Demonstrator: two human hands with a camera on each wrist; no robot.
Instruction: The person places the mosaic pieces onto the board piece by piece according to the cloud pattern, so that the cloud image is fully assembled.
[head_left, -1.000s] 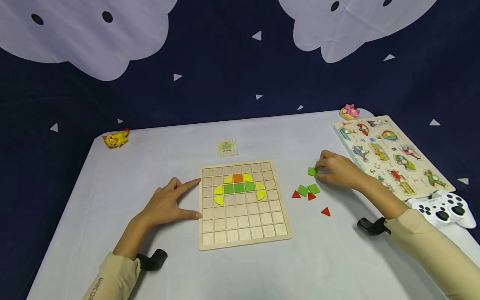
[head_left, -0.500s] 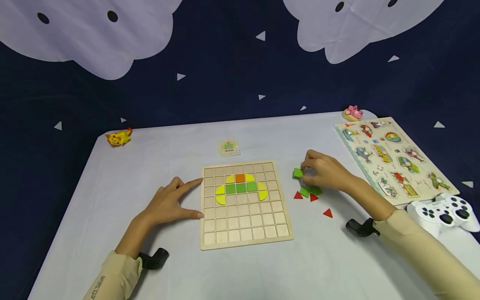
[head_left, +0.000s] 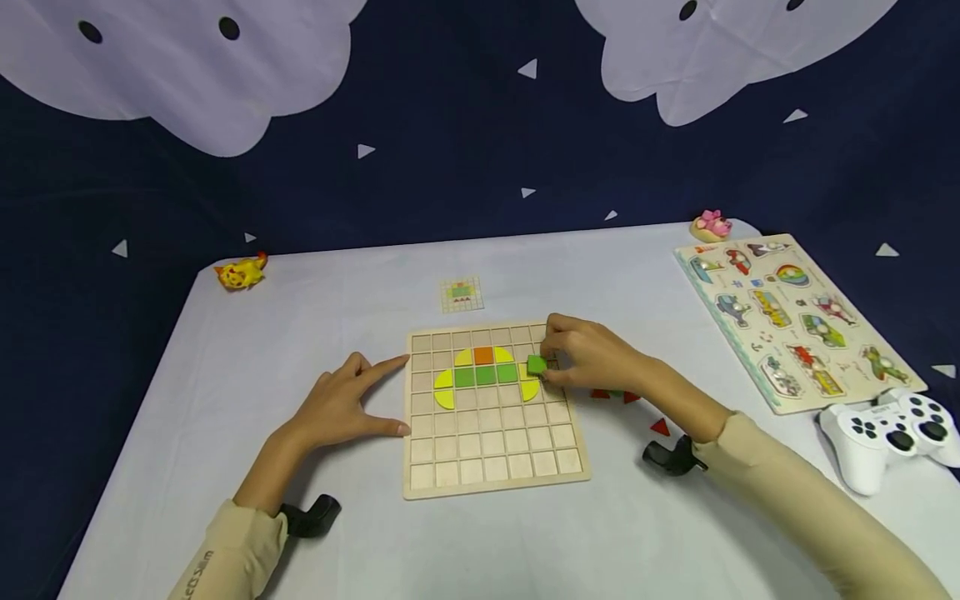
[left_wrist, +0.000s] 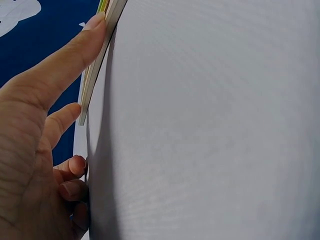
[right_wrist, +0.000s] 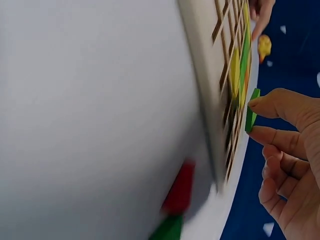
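The white-covered table (head_left: 487,550) carries all parts. The wooden grid board (head_left: 489,421) lies flat on it. Left hand (head_left: 335,408): thumb and index finger spread apart, tips touching the board's left edge. Right hand (head_left: 588,354): thumb and index finger clamped on the loose green square (head_left: 536,365), raised above the board's right side, partly covering the yellow pieces (head_left: 530,390) there. A printed card (head_left: 461,295) lies behind the board. Seated in the grid: an orange square (head_left: 483,356) above three fitted green squares (head_left: 486,374). A red triangle (head_left: 660,427) lies to the board's right.
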